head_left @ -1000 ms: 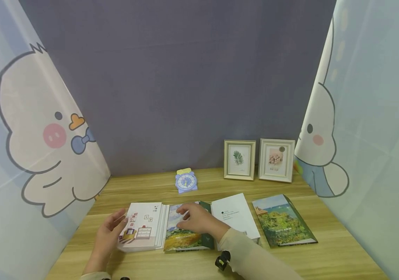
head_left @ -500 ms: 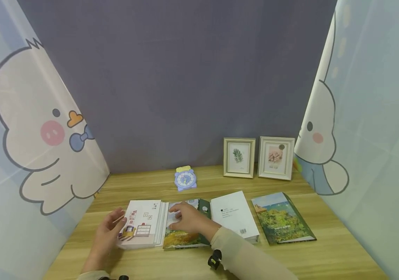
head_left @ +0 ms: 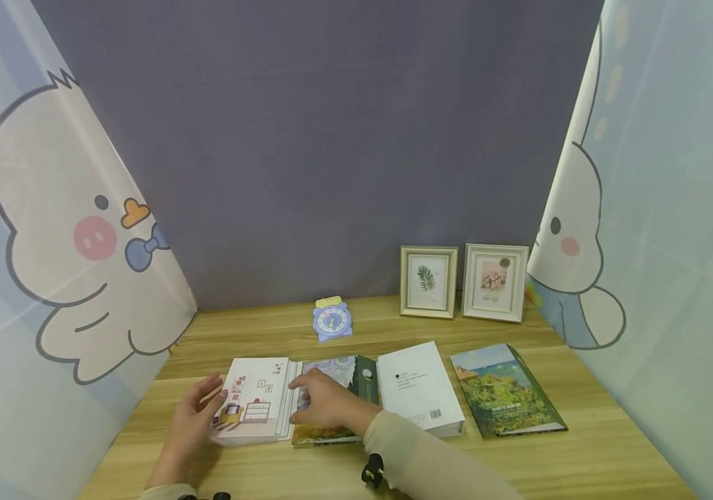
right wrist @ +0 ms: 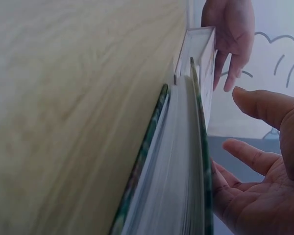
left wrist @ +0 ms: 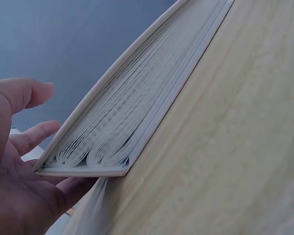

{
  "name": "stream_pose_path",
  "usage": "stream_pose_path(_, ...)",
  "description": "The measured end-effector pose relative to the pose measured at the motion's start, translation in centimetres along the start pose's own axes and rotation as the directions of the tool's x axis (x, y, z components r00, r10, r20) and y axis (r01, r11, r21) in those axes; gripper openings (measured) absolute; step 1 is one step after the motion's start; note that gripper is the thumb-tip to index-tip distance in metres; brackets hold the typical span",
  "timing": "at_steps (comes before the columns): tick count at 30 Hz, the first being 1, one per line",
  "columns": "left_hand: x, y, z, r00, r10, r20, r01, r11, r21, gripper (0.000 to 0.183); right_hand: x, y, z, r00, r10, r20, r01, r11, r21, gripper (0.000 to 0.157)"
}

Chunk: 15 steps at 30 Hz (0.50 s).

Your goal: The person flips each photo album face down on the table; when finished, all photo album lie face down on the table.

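Note:
A white album (head_left: 259, 382) with a printed room scene lies on the table at the left; its page edges show in the left wrist view. My left hand (head_left: 184, 427) is at its left side, fingers against the spine and thumb apart from it. Beside it lies a photo album (head_left: 339, 364) with a painted landscape cover and green spine, partly hidden by my right hand (head_left: 331, 403). The right fingers rest along that cover, loosely bent, thumb held away; in the right wrist view nothing is pinched between them.
Right of the hands lie a white book (head_left: 421, 385) with a barcode and another landscape photo album (head_left: 509, 396). Behind stand a blue toy clock (head_left: 332, 321) and two picture frames, one with a leaf (head_left: 428, 281), one with flowers (head_left: 493, 282). A grey curtain (head_left: 306, 153) hangs behind.
My right hand has moved left across the landscape album toward the white album. My left hand has stayed at the white album's left edge.

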<state>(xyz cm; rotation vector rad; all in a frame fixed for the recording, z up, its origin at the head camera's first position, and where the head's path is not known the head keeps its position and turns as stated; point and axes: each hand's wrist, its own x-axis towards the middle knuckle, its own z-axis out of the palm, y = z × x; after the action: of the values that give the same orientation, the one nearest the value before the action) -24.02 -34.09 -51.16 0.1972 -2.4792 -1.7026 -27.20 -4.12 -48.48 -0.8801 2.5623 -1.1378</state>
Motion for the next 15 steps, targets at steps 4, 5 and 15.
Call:
stream_pose_path(4, 0.1, -0.2, -0.1, 1.0, -0.001, -0.009, 0.001, 1.0, 0.009, 0.064, 0.4, -0.5, 0.5, 1.0, -0.005, 0.013, 0.006, 0.999, -0.033, 0.06)
stream_pose_path(5, 0.1, -0.2, 0.0, 1.0, -0.003, -0.013, 0.003, 1.0, 0.01, 0.063, 0.5, -0.6, 0.6, 1.0, -0.004, 0.015, 0.005, 0.999, -0.037, 0.06)
stream_pose_path(15, 0.1, -0.6, -0.2, 1.0, 0.02, 0.01, -0.02, 0.999, 0.027, 0.059, 1.3, -1.1, 1.8, 1.0, -0.02, 0.0, 0.02, 0.993, -0.112, 0.059)
